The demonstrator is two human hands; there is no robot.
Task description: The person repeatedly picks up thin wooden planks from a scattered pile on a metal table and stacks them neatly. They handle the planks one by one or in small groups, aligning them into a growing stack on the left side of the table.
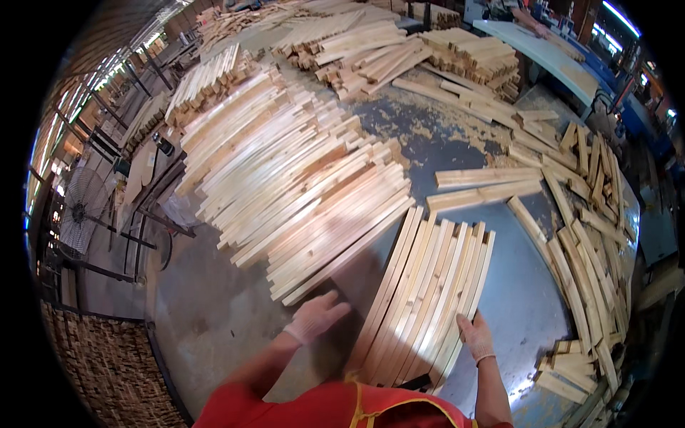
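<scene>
A row of planed wooden slats (421, 292) lies side by side in front of me on the dark metal table, running away from my body. My right hand (477, 337), in a pale glove, is at the row's right edge. Its thumb rests on the outermost slat and its fingers are along the side, partly hidden. To the left of the row, my gloved left hand (319, 317) holds nothing, fingers apart and slightly blurred. Just beyond it is the near edge of a broad spread of slats (307, 192). A small black object (416, 382) sits across the row's near end.
Two loose slats (489, 187) lie beyond the row. Scattered wood pieces (585, 285) line the right side, with short offcuts (569, 371) near me. Stacked lumber (474, 57) and sawdust (428, 128) are farther back. A wire fan (84, 207) stands at left.
</scene>
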